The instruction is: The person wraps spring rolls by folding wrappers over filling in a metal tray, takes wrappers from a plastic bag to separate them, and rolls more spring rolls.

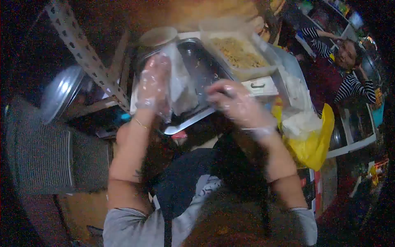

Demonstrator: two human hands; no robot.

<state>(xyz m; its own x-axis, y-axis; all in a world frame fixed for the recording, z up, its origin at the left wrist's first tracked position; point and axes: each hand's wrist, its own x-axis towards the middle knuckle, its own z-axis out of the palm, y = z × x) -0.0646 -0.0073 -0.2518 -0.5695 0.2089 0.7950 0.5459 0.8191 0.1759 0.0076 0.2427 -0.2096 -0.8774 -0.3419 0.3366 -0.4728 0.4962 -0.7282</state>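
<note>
My left hand [153, 84], in a clear plastic glove, is over the left side of a dark metal tray [200, 61]. It grips a whitish, thin paper or plastic bag [183, 82], which hangs to the right of its fingers. Small food scraps lie on the tray's bottom. My right hand [240, 105], gloved the same way, hovers by the tray's right edge with its fingers curled together. Motion blur hides whatever may be between those fingertips. Behind the tray stands a clear plastic container [269, 68] holding yellowish shredded food [238, 51].
A round pale tub [158, 36] sits behind the tray. Right of it are a white box [261, 86] and a yellow plastic bag [310, 144]. A perforated metal post [82, 49] and a metal lid [63, 92] stand left. Another person in striped sleeves [358, 88] is at far right.
</note>
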